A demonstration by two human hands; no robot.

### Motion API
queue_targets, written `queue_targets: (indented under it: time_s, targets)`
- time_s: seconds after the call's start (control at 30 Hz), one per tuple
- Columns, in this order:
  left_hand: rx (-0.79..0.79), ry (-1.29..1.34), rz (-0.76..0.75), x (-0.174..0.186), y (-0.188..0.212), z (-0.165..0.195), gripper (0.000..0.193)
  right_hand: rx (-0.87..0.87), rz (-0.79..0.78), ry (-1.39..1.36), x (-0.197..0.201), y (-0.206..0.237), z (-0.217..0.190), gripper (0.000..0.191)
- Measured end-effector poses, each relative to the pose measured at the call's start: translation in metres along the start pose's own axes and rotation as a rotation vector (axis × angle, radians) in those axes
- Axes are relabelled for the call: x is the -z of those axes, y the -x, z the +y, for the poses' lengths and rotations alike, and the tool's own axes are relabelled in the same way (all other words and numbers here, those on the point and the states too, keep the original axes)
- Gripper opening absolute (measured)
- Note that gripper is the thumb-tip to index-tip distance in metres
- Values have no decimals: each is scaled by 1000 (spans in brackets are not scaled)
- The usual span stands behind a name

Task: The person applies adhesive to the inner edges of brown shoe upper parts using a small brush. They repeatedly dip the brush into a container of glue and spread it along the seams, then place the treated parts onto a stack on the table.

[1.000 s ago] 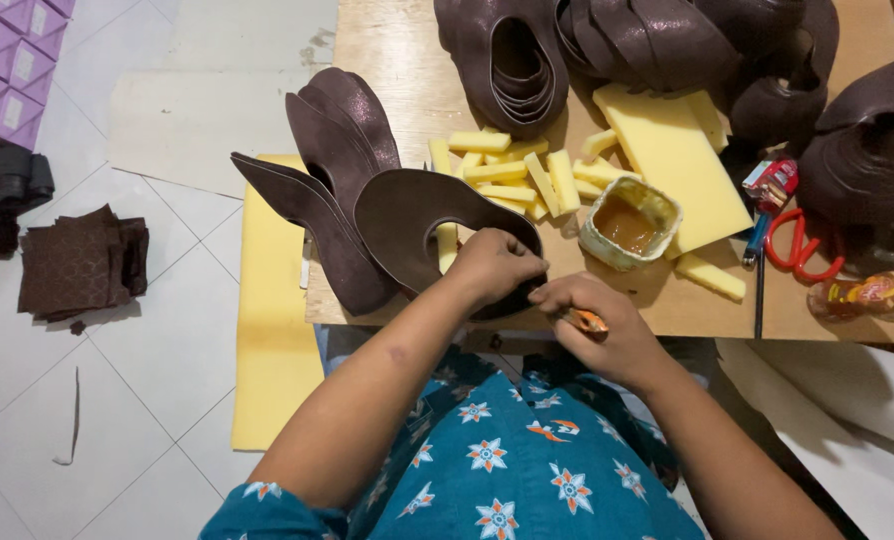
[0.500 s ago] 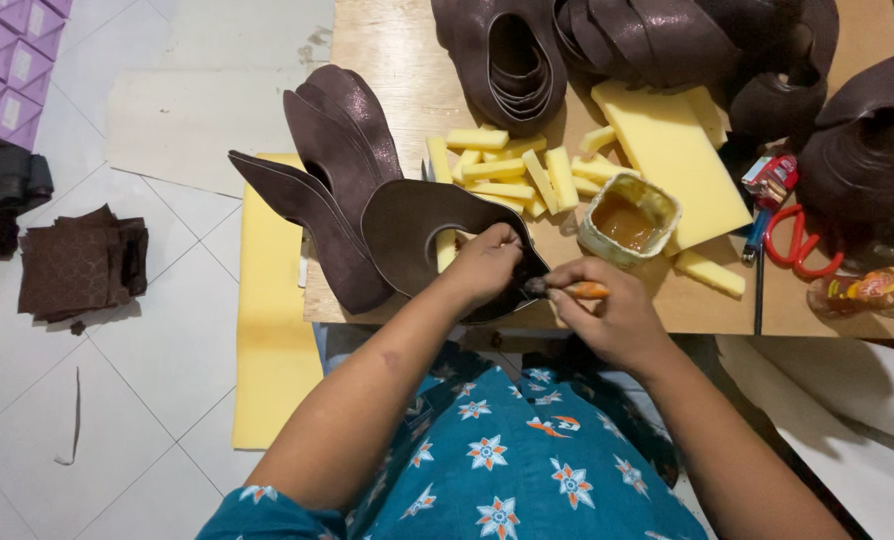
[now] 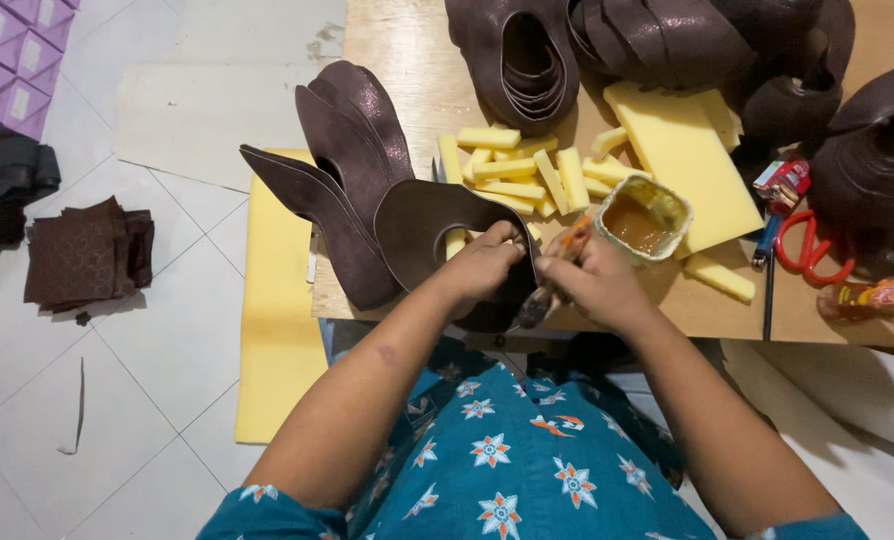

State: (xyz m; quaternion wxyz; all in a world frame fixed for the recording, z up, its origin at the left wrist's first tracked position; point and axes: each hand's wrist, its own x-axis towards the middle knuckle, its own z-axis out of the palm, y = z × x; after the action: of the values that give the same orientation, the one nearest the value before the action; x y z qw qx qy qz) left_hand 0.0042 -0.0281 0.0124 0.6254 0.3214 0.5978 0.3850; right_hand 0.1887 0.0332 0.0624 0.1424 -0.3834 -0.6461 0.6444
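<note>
A curved brown leather piece (image 3: 422, 225) is pinned at the table's (image 3: 407, 60) near edge by the left hand (image 3: 487, 265), fingers curled over it. A small brush (image 3: 552, 275) is gripped in the closed right hand (image 3: 597, 285), bristles angled down onto the leather, beside the glue tub (image 3: 642, 220).

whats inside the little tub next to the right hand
The small tub holds a brownish-orange paste that looks like glue, with smears on its rim. How deep it goes cannot be seen. The right hand holds a brush just beside it.
</note>
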Motion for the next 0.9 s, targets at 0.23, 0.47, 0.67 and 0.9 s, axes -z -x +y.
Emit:
queue_targets:
  time_s: [0.23,0.47,0.67,0.9]
  targets:
    - [-67,-8,-7,1,-8,-2,25,275,66,598,-9,29,-31,14]
    - [-97,16,-16,-2,-12,-6,20,411,-109,734,-20,24,-34,19]
    - [-7,58,-35,0,-9,0,20,284,-182,525,-13,16,-19,15]
    - [35,37,-32,3,-12,-5,20,66,-205,173,0,12,0,10]
